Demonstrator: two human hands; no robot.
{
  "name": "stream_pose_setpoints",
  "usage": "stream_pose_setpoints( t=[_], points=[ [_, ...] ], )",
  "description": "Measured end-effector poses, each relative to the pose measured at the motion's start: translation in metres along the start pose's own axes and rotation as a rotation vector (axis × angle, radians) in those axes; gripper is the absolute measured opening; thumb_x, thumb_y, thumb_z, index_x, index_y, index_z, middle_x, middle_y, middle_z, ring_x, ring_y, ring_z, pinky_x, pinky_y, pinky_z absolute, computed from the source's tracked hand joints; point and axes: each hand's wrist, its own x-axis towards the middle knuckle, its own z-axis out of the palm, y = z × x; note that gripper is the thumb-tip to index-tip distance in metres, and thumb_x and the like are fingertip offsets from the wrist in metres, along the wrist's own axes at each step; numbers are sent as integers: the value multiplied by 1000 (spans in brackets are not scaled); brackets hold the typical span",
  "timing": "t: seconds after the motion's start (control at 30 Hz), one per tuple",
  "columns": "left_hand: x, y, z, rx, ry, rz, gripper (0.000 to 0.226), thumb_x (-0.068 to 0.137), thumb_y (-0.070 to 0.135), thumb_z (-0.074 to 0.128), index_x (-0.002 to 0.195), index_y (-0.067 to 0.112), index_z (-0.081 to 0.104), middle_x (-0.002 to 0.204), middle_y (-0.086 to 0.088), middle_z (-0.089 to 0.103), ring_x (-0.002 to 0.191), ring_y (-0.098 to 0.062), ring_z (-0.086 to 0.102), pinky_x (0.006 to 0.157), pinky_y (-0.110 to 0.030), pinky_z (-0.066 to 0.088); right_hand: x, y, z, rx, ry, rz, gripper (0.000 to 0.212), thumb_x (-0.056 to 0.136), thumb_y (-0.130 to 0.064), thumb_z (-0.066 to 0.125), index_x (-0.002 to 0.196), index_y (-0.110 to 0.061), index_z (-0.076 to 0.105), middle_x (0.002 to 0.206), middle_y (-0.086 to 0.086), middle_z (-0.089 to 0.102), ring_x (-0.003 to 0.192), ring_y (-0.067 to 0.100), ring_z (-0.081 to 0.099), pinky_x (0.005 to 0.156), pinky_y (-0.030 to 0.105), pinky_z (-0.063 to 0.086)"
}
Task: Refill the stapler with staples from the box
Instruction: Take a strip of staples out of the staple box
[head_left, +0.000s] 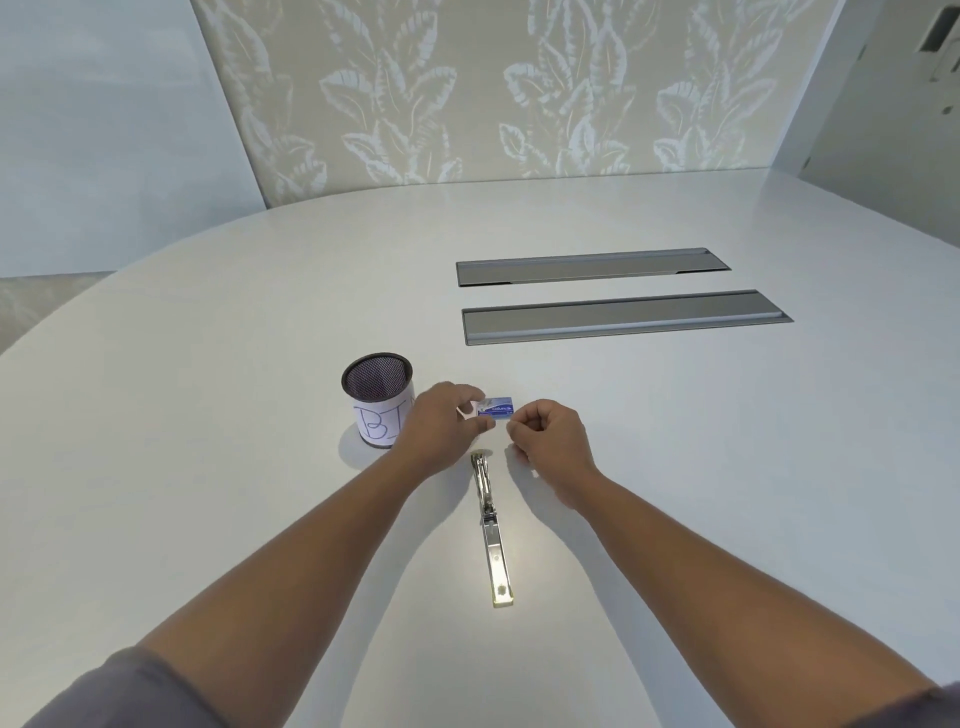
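Note:
A small blue staple box (496, 407) lies on the white table between my two hands. My left hand (441, 422) holds the box's left end with thumb and fingers. My right hand (550, 436) is just right of the box, fingers curled and pinched together; whether anything is between them is hidden. A metal stapler (490, 525) lies flat and unfolded on the table below the box, stretching toward me between my forearms.
A black mesh cup (377, 397) with a white paper label stands left of my left hand. Two long grey cable hatches (623, 317) are set into the table (208, 415) farther back on the right. A leaf-patterned wall stands behind the table.

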Motion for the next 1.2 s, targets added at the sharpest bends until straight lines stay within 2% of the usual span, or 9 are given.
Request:
stream_pose_setpoints(
  t=[0.27,0.37,0.53,0.7,0.8,0.9,0.97,1.07,1.2],
  points=[
    [27,-3,11,-37,-25,-68,55,78,33,85,128,22,66,115,8,49,79,-1,55,70,-22,40,24,3,0,-108,92,-52,18,81,-6,68,90,-22,70,78,-1,69,66,17,63,67,36,57],
    [36,-2,12,5,-67,-55,56,76,36,87,127,23,67,116,7,53,87,-9,60,78,-28,45,35,1,-2,-129,93,-23,25,81,-5,70,102,-17,70,90,2,68,74,22,66,67,36,59],
    [45,-3,16,41,-114,-64,54,73,34,88,123,21,71,120,-1,60,105,-21,62,92,-38,51,48,0,-3,-154,18,23,30,80,1,72,104,-17,69,86,0,66,72,17,63,63,29,57],
    [45,-7,20,31,-85,-58,30,74,25,86,103,20,78,103,0,65,92,-18,62,76,-27,45,56,1,-4,-213,-62,26,32,78,4,71,103,-15,69,81,-1,65,71,17,62,75,40,60],
    [44,-7,19,8,-75,-67,29,74,23,85,102,19,78,95,6,65,83,-13,59,64,-16,40,59,1,-4,-240,-93,27,34,78,3,71,108,-12,70,78,-3,64,67,14,61,71,39,60],
    [45,-4,18,27,-101,-55,28,75,21,85,102,16,77,97,2,71,84,-17,61,71,-24,44,61,0,-5,-307,-122,7,42,81,0,74,120,-13,68,76,-5,65,61,11,61,62,28,54],
    [46,-2,18,48,-111,-49,27,76,20,84,102,15,77,97,0,71,85,-19,63,73,-27,46,63,-2,-5,-350,-142,-4,41,83,-3,74,123,-14,68,77,-4,65,64,13,62,65,32,56],
    [46,-1,16,60,-121,-46,26,77,20,84,101,16,77,97,-1,70,84,-19,61,71,-27,44,63,-4,-3,-405,-169,-11,34,86,-6,73,119,-15,68,79,-2,64,68,18,62,70,38,58],
    [44,-3,10,38,-132,-71,28,76,18,85,102,17,76,96,2,69,82,-15,59,64,-21,40,65,-10,-3,-552,-201,-84,24,84,-13,76,108,-16,72,79,-4,65,69,14,58,64,29,49]
  ],
)
